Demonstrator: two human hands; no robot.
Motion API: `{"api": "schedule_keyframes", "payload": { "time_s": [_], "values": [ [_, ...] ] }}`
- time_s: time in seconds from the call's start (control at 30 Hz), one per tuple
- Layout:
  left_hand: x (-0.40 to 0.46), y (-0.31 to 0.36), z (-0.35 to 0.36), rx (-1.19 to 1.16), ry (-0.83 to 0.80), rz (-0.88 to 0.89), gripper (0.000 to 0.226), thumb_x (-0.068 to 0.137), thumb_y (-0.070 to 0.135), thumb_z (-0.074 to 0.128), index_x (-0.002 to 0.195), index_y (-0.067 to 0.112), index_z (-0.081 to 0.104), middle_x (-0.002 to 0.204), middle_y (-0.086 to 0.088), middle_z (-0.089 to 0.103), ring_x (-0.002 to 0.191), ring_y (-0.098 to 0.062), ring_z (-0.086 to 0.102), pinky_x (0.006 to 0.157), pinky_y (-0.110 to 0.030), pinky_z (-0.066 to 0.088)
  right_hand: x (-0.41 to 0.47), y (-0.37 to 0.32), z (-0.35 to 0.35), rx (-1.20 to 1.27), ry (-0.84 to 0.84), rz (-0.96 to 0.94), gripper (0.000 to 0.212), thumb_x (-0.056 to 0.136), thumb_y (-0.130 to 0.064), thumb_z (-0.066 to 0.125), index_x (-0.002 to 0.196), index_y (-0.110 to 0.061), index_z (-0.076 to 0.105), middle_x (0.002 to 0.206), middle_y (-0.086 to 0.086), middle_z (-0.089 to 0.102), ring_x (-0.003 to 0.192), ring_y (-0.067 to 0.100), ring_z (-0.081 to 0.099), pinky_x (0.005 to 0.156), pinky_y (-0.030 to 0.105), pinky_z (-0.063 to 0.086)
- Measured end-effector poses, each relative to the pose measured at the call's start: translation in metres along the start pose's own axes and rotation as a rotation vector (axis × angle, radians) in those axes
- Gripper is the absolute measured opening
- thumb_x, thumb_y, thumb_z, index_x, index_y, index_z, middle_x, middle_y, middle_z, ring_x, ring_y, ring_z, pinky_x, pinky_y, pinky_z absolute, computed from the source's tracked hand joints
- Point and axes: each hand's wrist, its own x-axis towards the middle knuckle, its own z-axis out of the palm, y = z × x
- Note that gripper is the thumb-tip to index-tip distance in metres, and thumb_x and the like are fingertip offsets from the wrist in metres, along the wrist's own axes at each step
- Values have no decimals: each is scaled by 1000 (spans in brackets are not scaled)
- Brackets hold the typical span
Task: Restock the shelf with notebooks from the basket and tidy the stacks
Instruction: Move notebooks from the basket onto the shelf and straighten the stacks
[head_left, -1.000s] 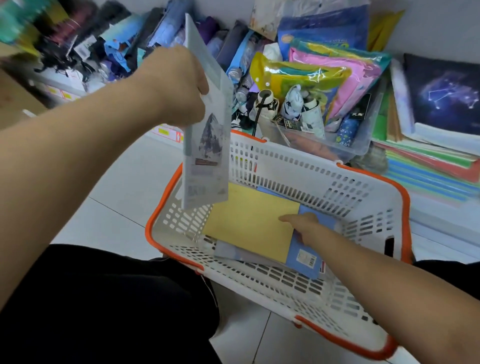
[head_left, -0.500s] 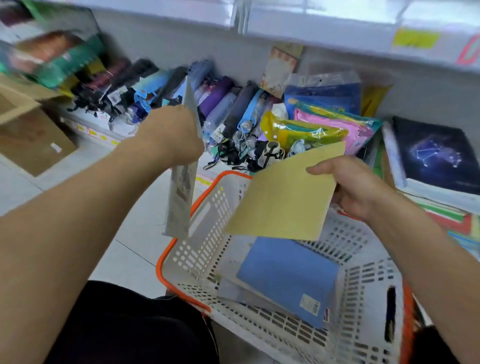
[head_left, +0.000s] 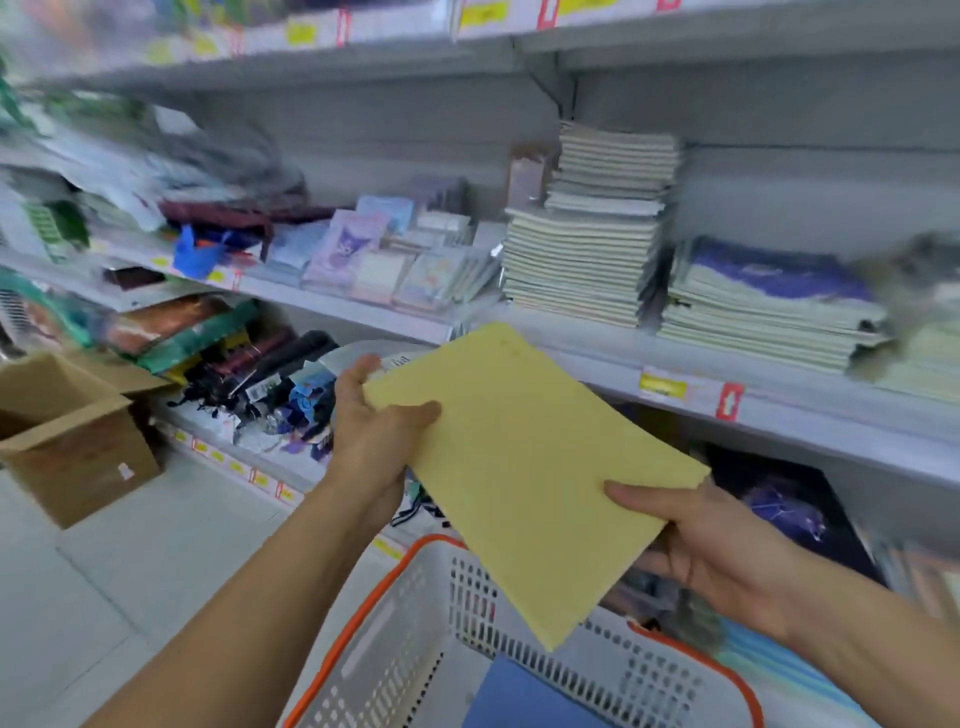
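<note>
A yellow notebook is held flat above the basket by both hands. My left hand grips its upper left corner, thumb on top; a grey notebook is partly hidden behind that corner. My right hand holds the lower right edge, thumb on the cover and fingers beneath. The white basket with an orange rim stands below, and a blue notebook lies inside it. On the middle shelf a tall stack of pale notebooks rises ahead, with a lower stack topped by a purple cover to its right.
Small notebooks and card packs lie on the shelf left of the stacks. Folded umbrellas crowd the bottom shelf. An open cardboard box stands on the tiled floor at the left. Another shelf runs overhead.
The view has swung up from the basket to the middle shelf. My right hand carried the yellow notebook up, and my left hand now grips its corner along with the grey notebook.
</note>
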Motion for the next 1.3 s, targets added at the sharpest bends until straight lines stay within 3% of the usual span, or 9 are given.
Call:
{"api": "schedule_keyframes", "payload": {
  "time_s": [0.17, 0.3, 0.47, 0.63, 0.8, 1.0, 1.07, 1.2, 1.3],
  "values": [
    [-25, 26, 26, -69, 2, 194, 93, 87, -3, 67, 149, 44, 16, 118, 13, 56, 101, -21, 66, 75, -42, 58, 7, -29, -28, -132, 14, -198, 74, 66, -19, 88, 132, -16, 55, 118, 5, 72, 106, 25, 70, 100, 51, 51],
    [-41, 50, 53, -33, -62, 326, 53, 91, 7, 65, 130, 39, 46, 108, 14, 70, 95, -17, 70, 68, -38, 59, 6, -58, -42, -310, -27, -309, 98, 59, -38, 92, 143, -29, 43, 135, -7, 59, 119, 16, 62, 99, 40, 51],
    [-28, 69, 139, 45, -256, 422, 31, 89, 12, 69, 118, 14, 61, 102, -1, 74, 85, -18, 73, 66, -33, 59, -5, -81, -65, -112, -53, -331, 42, 84, -27, 74, 122, -15, 64, 115, 8, 73, 105, 28, 70, 92, 47, 55],
    [0, 73, 217, 397, -515, 290, 36, 83, 29, 77, 115, 21, 62, 108, -1, 73, 90, -20, 72, 78, -40, 59, 3, -102, -97, 95, 218, -509, 25, 91, -17, 68, 116, -15, 67, 105, 7, 76, 95, 26, 73, 74, 41, 61],
    [-3, 28, 233, 542, -704, 102, 39, 84, 0, 71, 120, 12, 60, 107, -5, 72, 96, -24, 70, 82, -34, 56, 10, -127, -136, 24, 422, -479, 26, 91, -8, 68, 114, -15, 59, 97, 3, 73, 78, 15, 71, 52, 21, 55],
    [-9, -14, 255, 242, -401, 14, 14, 89, 2, 66, 101, 10, 67, 92, -3, 74, 80, -19, 67, 74, -30, 53, 20, -153, -156, -38, 440, -440, 79, 65, -29, 87, 130, -5, 49, 119, 13, 66, 100, 28, 69, 80, 39, 57],
    [-6, -13, 265, 244, -395, 34, 22, 84, 7, 74, 104, 10, 66, 96, -5, 74, 85, -20, 68, 78, -32, 54, 23, -155, -158, -67, 437, -474, 63, 63, -17, 89, 113, -5, 52, 114, 13, 67, 93, 23, 68, 67, 31, 53],
    [0, 5, 269, 311, -699, 0, 67, 49, 17, 92, 110, 7, 65, 101, -7, 75, 96, -20, 72, 84, -29, 56, 21, -155, -166, -283, 390, -474, 58, 60, 1, 90, 109, -1, 59, 102, 9, 71, 82, 13, 67, 51, 12, 45],
    [6, 9, 270, 558, -727, 80, 67, 46, 8, 94, 105, 11, 64, 99, -4, 75, 95, -16, 69, 81, -24, 54, 18, -161, -175, -409, 307, -471, 56, 59, 4, 90, 107, -2, 62, 85, 0, 70, 75, 10, 64, 51, 14, 44]
  ]
}}
